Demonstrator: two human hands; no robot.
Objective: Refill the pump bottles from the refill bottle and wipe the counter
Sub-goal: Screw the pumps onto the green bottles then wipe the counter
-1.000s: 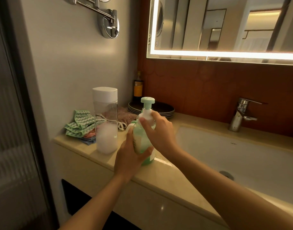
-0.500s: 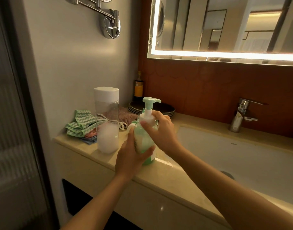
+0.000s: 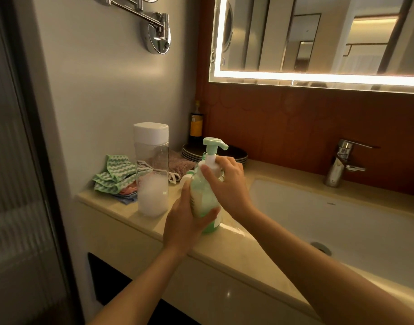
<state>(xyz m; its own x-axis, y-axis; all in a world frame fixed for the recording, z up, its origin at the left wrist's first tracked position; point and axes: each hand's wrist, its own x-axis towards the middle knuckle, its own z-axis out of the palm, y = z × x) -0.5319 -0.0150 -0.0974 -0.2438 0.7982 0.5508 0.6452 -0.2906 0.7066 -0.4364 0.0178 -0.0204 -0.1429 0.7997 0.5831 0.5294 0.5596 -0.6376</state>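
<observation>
Both hands are working the top of the green pump bottle (image 3: 204,198) at the counter's (image 3: 131,213) front edge.

The left hand (image 3: 185,222) is wrapping round the bottle's body, steadying it upright on the counter just beside the sink basin (image 3: 342,227). The right hand (image 3: 228,184) is pinching the white collar (image 3: 210,164) under the pump head (image 3: 214,143), probably turning it, though which way I cannot tell. A hard twist with a slipping lower grip could be tipping the bottle or slopping soap over the edge. Behind, to the left, the capped refill bottle (image 3: 152,174) is standing partly full, with cloths (image 3: 114,177) lying beyond.
</observation>
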